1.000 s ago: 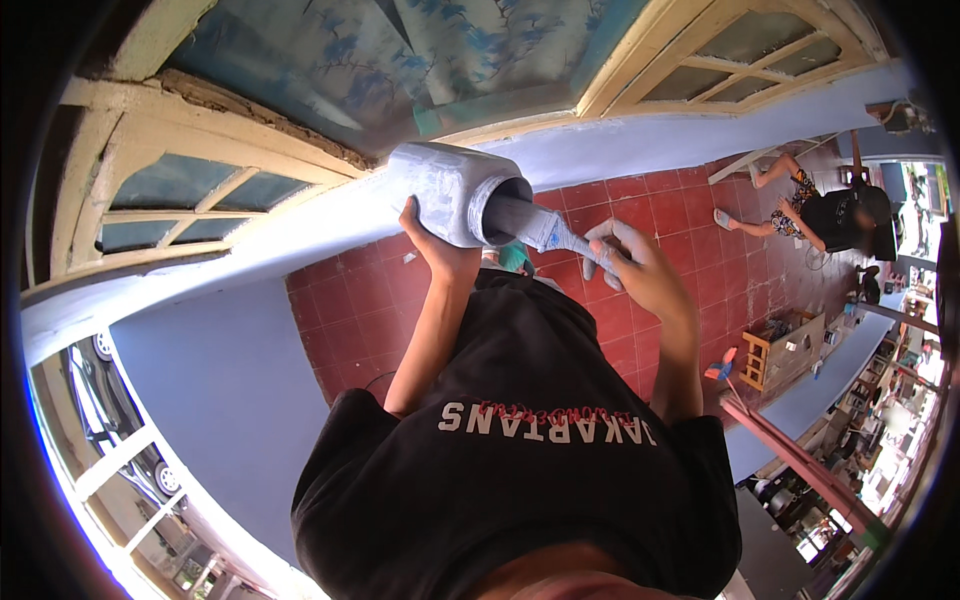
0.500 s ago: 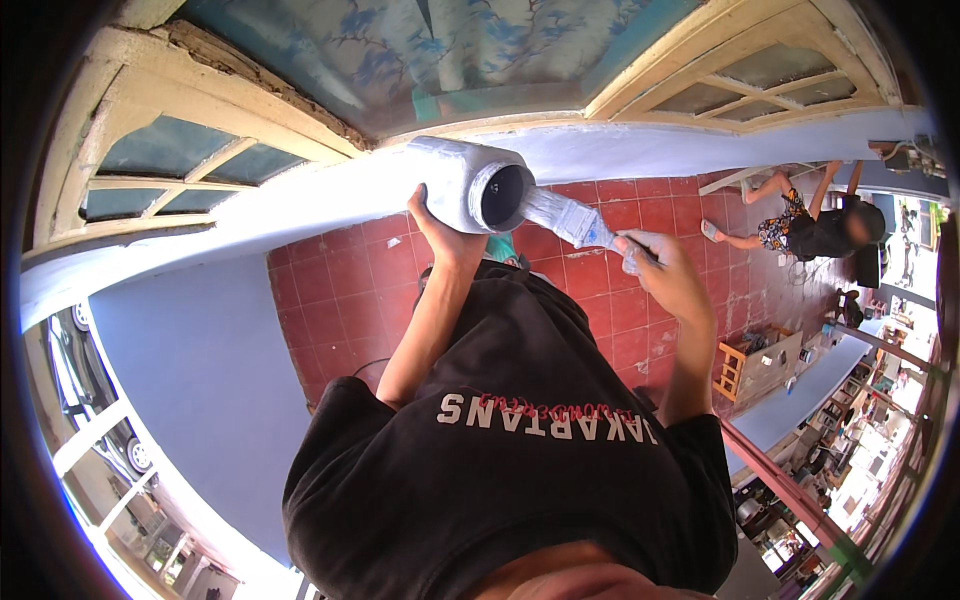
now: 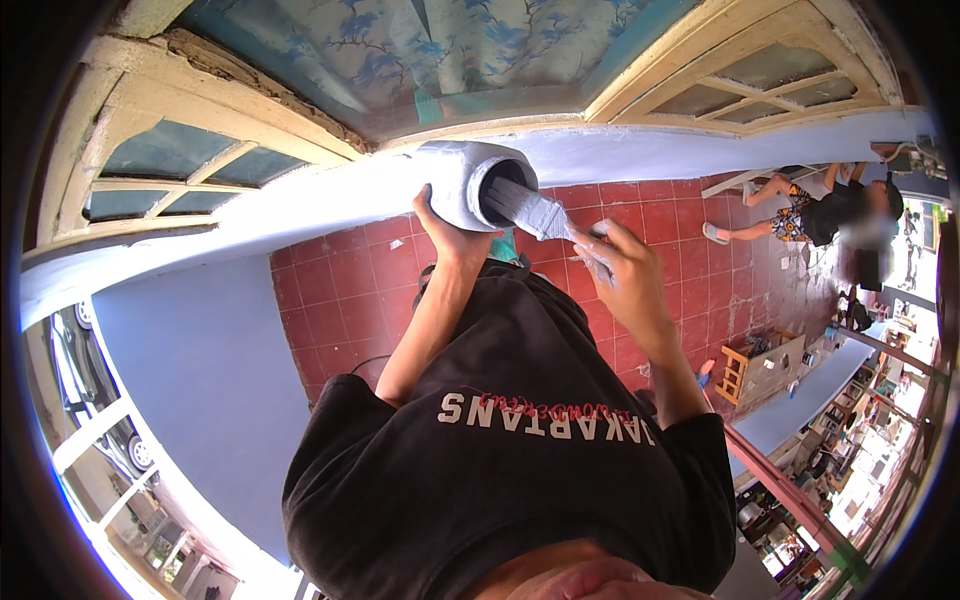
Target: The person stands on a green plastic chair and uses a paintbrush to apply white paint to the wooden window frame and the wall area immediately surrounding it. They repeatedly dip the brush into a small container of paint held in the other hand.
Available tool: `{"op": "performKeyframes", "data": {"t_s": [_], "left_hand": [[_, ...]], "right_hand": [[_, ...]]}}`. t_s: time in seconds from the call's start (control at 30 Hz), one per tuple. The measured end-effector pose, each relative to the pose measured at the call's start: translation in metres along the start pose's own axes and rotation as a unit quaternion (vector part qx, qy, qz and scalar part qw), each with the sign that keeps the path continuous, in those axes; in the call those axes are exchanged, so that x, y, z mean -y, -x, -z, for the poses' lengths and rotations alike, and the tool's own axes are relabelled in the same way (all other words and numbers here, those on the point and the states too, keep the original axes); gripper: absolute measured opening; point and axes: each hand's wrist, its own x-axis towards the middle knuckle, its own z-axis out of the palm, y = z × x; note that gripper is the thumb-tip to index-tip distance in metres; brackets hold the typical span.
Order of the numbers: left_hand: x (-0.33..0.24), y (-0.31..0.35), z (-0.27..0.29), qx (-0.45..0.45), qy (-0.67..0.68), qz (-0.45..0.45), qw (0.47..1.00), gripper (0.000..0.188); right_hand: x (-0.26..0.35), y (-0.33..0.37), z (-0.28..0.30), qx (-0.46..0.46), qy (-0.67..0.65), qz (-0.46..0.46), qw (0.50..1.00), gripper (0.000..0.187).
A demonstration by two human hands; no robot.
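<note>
My left hand grips a whitish, paint-smeared plastic jar from below, its round mouth tilted to the right. A wide paintbrush reaches into that mouth. Its bristle tips lie inside the rim, while the paint-coated ferrule stays outside. My right hand holds the brush by its handle, with some fingers lifted. Pale paint marks the handle and fingertips. How much paint the jar holds is hidden in its dark inside. Just beyond the jar stands a pale lavender wall.
Cream wooden window frames and a curtained pane rise above the wall. A low blue-grey wall surface lies at left, red tiles below. Another person is at far right, near a small wooden rack.
My right hand has moved left, bringing the brush's bristles deeper into the jar's mouth, and its fingers have loosened. The jar has shifted slightly right. The other person has changed posture.
</note>
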Motion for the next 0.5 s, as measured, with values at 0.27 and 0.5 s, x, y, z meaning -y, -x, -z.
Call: {"op": "performKeyframes", "data": {"t_s": [0.27,0.5], "left_hand": [[0.001,-0.004,0.004,0.017,0.002,0.019,1.000,0.078],[-0.002,-0.002,0.004,-0.004,0.001,-0.007,1.000,0.077]], "right_hand": [[-0.007,0.003,0.033,0.035,0.004,-0.024,0.999,0.032],[-0.021,0.001,0.052,0.039,0.006,-0.043,0.998,0.029]]}}
